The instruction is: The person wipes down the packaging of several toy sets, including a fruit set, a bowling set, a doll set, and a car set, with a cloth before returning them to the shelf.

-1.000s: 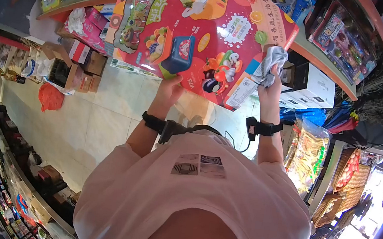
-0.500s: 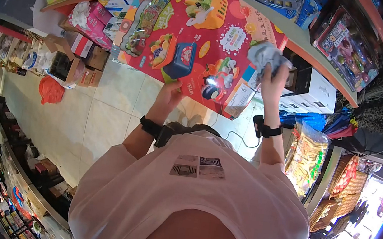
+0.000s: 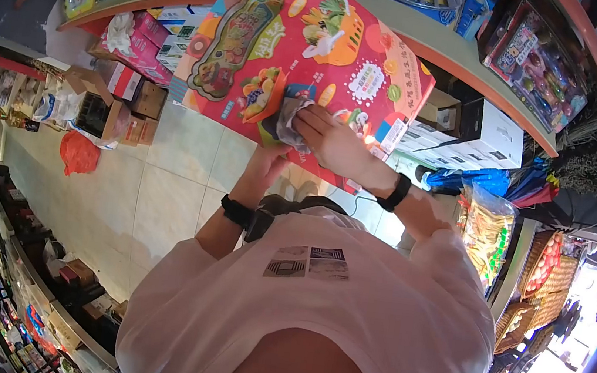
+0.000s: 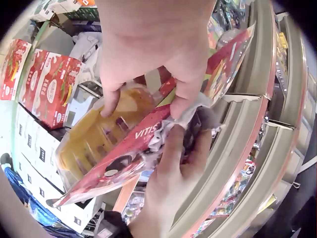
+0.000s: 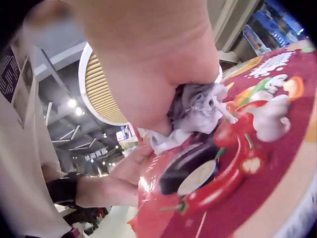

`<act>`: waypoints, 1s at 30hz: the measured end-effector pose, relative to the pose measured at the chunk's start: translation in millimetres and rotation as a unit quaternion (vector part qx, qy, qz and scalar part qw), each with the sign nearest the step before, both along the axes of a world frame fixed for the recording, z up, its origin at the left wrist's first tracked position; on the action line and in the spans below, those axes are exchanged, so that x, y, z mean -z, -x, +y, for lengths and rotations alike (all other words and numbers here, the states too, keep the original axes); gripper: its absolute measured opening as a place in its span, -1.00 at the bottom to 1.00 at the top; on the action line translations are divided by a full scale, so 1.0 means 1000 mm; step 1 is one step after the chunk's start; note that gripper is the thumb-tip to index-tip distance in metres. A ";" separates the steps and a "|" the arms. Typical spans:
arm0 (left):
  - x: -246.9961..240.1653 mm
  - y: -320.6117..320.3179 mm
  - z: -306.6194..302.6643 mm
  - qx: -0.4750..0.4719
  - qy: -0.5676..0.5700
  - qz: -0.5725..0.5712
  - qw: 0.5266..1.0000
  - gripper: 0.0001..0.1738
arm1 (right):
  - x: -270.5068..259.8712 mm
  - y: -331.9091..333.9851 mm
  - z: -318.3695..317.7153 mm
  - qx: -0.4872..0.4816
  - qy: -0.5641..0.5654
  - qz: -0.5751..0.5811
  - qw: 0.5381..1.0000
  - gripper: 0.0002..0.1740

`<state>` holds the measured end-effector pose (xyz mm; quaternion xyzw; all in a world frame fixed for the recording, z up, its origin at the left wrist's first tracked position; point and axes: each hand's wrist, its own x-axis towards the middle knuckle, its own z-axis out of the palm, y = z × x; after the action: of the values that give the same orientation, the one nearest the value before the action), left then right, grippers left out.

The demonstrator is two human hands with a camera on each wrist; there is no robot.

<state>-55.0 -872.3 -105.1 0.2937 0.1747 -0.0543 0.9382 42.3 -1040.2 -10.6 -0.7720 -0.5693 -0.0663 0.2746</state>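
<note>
A large red toy package (image 3: 375,47), printed with fruit and vegetables, is held up tilted in front of the person. The left hand (image 3: 264,171) grips its lower edge, with the thumb on the printed face and fingers behind. On the back, a clear plastic shell (image 4: 94,141) encloses something yellow. The right hand (image 3: 340,147) holds a crumpled grey cloth (image 3: 291,122) against the printed face, close to the left thumb. In the right wrist view the cloth bunches under the palm beside a printed eggplant.
Behind the package runs a shelf (image 3: 436,36) with toys in blue packaging. White cartons (image 3: 495,132) stand to its right, near a bag of yellowish goods (image 3: 482,235). Leftward are open cardboard boxes (image 3: 93,101) and a red plastic bag (image 3: 79,152) on the tiled floor.
The right hand has swept the cloth leftward across the package, from its right side to near the left hand. The package has shifted slightly; the left hand keeps its grip on the lower edge.
</note>
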 end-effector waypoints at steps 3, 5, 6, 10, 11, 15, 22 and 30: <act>-0.008 0.006 -0.003 0.000 0.022 -0.019 1.000 -0.50 | -0.010 -0.013 0.013 -0.045 -0.015 -0.059 0.997 -0.52; -0.001 0.012 -0.002 0.010 0.015 -0.025 1.000 -0.48 | -0.017 -0.031 0.016 -0.054 -0.029 -0.117 0.991 -0.52; 0.003 0.013 -0.001 0.014 0.011 -0.028 0.999 -0.47 | -0.019 -0.048 0.017 -0.057 -0.040 -0.157 0.985 -0.53; 0.013 0.019 -0.003 0.029 0.008 -0.055 0.998 -0.46 | -0.043 -0.109 0.011 0.083 -0.042 -0.136 0.986 -0.56; 0.012 0.021 -0.005 0.024 0.009 -0.051 0.998 -0.46 | -0.044 -0.131 0.007 0.104 -0.106 -0.170 0.974 -0.58; 0.011 0.026 -0.006 0.028 -0.028 -0.031 0.999 -0.45 | -0.042 -0.168 0.006 0.219 -0.119 -0.101 0.963 -0.61; 0.006 0.022 -0.010 0.004 -0.019 -0.068 0.998 -0.40 | 0.010 -0.061 0.045 0.022 -0.042 -0.110 0.993 -0.57; 0.025 0.022 0.001 -0.026 -0.028 0.004 0.999 -0.44 | 0.019 0.005 0.046 -0.100 -0.002 -0.142 0.985 -0.61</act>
<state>-77.0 -871.4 -130.6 0.3155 0.1872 -0.0263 0.9299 37.1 -994.6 -30.1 -0.6936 -0.6767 -0.1482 0.1975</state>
